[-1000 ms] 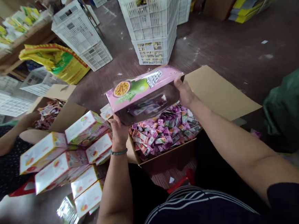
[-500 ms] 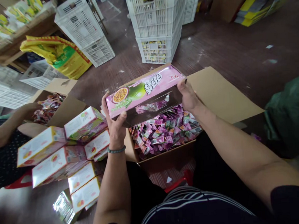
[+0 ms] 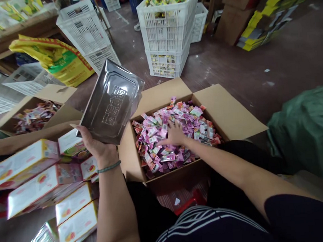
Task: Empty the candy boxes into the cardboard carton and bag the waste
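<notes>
My left hand (image 3: 100, 148) grips a shiny dark brown plastic box (image 3: 108, 106) by its lower left edge, thumb along the near side. The box is tilted, and its face with raised lettering is turned to me. My right hand (image 3: 175, 133) rests on a heap of small pink and purple sachets (image 3: 167, 158), its fingers spread and slightly blurred. Those sachets fill an open cardboard carton (image 3: 224, 105) between my legs, its flaps folded out. Whether any sachet sits under my right palm is hidden.
Printed packs (image 3: 27, 161) are stacked at left, beside a silver packet (image 3: 46, 240). A co-worker's arm (image 3: 34, 136) lies behind them, near another carton of sachets (image 3: 35, 116). White crates (image 3: 168, 34) stand ahead. A green sack (image 3: 304, 132) is at right.
My right hand has let go of the box and moved down onto the sachets. My left hand has carried the box leftward and turned it, so the pink printed face no longer shows.
</notes>
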### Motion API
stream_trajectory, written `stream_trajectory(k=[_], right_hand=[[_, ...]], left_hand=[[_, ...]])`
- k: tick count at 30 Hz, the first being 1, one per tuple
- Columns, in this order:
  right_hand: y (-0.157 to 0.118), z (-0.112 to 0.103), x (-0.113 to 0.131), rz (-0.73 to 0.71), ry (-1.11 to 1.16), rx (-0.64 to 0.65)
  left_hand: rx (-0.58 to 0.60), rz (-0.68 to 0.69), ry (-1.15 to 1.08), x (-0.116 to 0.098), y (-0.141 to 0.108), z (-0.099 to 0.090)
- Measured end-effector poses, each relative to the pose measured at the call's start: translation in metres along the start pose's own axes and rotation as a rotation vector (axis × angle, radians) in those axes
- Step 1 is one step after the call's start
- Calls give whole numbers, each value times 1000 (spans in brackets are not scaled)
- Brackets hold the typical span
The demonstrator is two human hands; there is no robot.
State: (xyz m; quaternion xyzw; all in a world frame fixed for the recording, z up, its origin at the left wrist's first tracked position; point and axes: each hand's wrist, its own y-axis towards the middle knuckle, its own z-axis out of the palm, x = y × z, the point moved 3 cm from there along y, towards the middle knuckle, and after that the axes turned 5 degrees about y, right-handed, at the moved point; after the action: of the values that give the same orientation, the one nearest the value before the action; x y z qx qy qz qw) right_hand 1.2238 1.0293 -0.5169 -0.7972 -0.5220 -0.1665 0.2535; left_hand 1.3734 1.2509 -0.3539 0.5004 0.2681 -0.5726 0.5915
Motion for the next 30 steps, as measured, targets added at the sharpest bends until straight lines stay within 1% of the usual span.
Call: stream_trajectory(k=[2, 3, 5, 9, 12, 14, 17, 19, 20, 21, 22, 24, 25, 26, 28, 30], right_hand=[[-9, 36, 20, -44, -209, 66], [-10, 49, 29, -79, -268, 75], [-1, 67, 43, -141, -316, 87], [42, 84, 56, -232, -355, 132], [75, 90, 58, -241, -360, 175], [93, 91, 61, -236, -345, 186], [112, 84, 66, -208, -306, 240], [116, 71, 68, -203, -228, 289], [115, 62, 67, -217, -173, 285], [112, 51, 64, -241, -123, 248], [106, 39, 58, -263, -95, 182], [91, 16, 40, -272, -141, 25], [82, 8, 27, -252, -210, -19], [72, 2, 12, -222, -288, -29], [53, -6, -19, -150, -415, 10], [34, -10, -49, -90, -470, 42]], left_hand=[[-66, 27, -66, -5, -8, 1], [-70, 22, -67, -8, -11, 1], [-83, -1, -31, -12, -18, -2], [-107, -24, 79, -18, -23, -17], [-96, -20, 134, -17, -20, -27], [-108, -9, 158, -14, -16, -31], [-102, -4, 148, -9, -8, -32], [-110, -10, 128, -7, -4, -30], [-114, -15, 116, -7, -3, -30], [-121, -20, 103, -8, -3, -29], [-118, -28, 92, -8, -4, -29], [-104, -41, 77, -11, -7, -28], [-103, -43, 77, -12, -9, -28], [-105, -42, 84, -14, -11, -28], [-109, -38, 111, -17, -15, -27], [-111, -61, 140, -19, -18, -25]])
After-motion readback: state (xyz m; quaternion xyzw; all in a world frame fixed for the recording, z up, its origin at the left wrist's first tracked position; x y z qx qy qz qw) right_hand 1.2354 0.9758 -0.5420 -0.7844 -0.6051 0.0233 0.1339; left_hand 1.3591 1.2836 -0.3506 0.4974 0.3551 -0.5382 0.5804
